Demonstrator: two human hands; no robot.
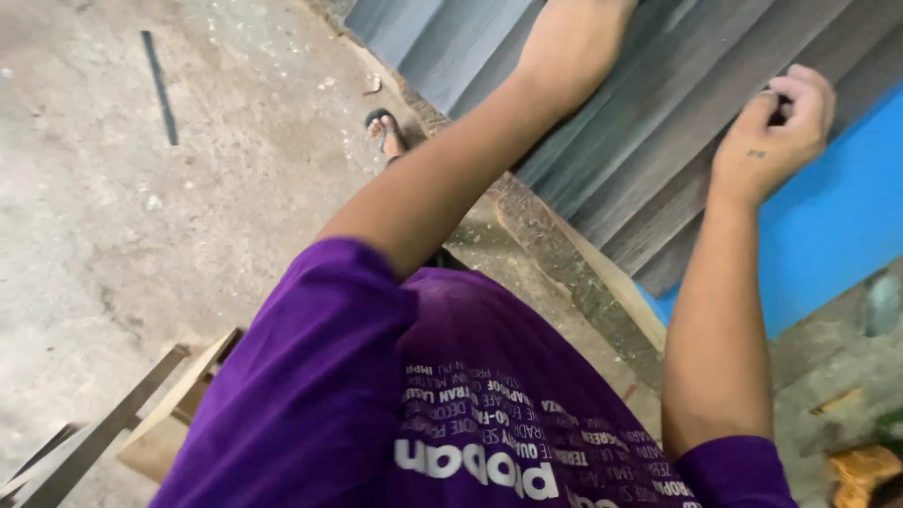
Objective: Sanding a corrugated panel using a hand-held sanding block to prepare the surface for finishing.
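Reaching both arms up against a grey ribbed metal sheet that leans over a bare concrete floor.

The left arm runs past the top edge, so its grip is unseen. Beside it, the sheet's long, matte ridges slant. The right hand rests on a ridge with its grip curled together, perhaps to steady the sheet. A smooth bright blue panel lies just beyond the grip.
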